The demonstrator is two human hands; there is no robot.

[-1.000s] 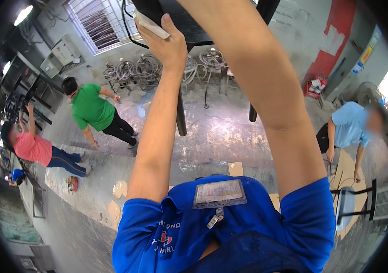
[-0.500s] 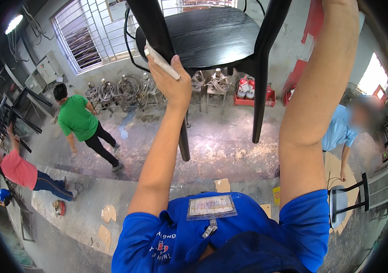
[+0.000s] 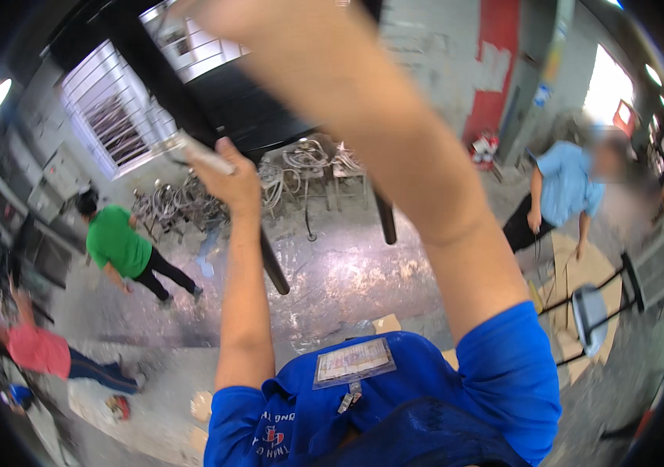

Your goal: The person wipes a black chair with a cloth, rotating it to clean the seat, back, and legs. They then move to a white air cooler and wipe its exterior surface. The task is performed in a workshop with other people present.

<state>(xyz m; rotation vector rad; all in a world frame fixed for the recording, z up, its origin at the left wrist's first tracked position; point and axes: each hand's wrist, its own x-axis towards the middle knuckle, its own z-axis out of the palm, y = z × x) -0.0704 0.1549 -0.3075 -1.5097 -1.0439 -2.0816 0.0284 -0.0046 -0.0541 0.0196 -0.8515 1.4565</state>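
Note:
High in front of me is a black chair (image 3: 231, 101) with a round-edged seat, its slim legs reaching down. My left hand (image 3: 237, 185) is closed around a flat whitish pad (image 3: 206, 154), held close against a black upright of the chair. I cannot tell whether the pad is cloth or a block. My right arm crosses over the seat toward the upper left. Smeared by motion, my right hand (image 3: 219, 14) is at the top edge beside the chair's upper part, with its fingers unclear. My right arm hides much of the seat.
On the left are a person in green (image 3: 119, 241) and a person in pink (image 3: 40, 350). At right, a person in light blue (image 3: 569, 183) stands near another chair (image 3: 590, 317) on cardboard. Coiled hoses (image 3: 184, 201) line the wall under a barred window (image 3: 118, 117).
My right hand has swept left across the top of the chair. The chair and my left hand with the pad have shifted left in view, and the whole view has turned.

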